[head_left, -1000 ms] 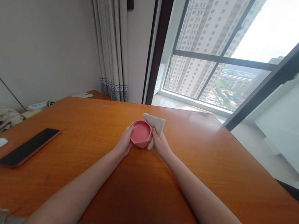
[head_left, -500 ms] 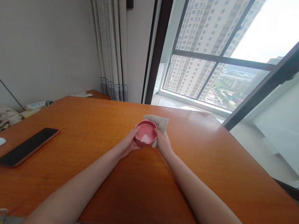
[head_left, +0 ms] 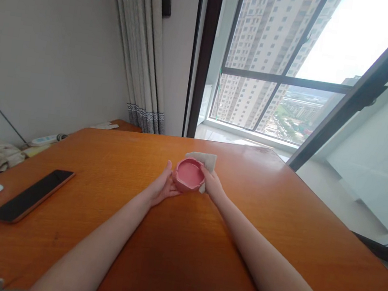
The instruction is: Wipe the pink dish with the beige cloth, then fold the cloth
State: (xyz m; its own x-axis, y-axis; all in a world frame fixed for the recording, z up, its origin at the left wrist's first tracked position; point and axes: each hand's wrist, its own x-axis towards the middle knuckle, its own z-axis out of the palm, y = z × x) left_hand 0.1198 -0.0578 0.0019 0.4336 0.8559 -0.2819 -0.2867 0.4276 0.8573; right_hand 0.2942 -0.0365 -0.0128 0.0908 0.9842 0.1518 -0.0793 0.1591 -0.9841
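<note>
Clearly, one right hand (head_left: 212, 184) grips one bowl (head_left: 190, 175) and one cloth (head_left: 209, 160); one left hand (head_left: 161, 188) (bowl's eight o'clock) is open.

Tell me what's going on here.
A person's right grip holds a pink bowl at its rim, with a pale cloth against it. The left grip is open at the bowl's other side, thumb clear of the rim. A dark phone lies on the wooden table, off to the left.

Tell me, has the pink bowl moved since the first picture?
Yes: the pink bowl has shifted slightly to the right, judged against the dark post beyond the table.
</note>
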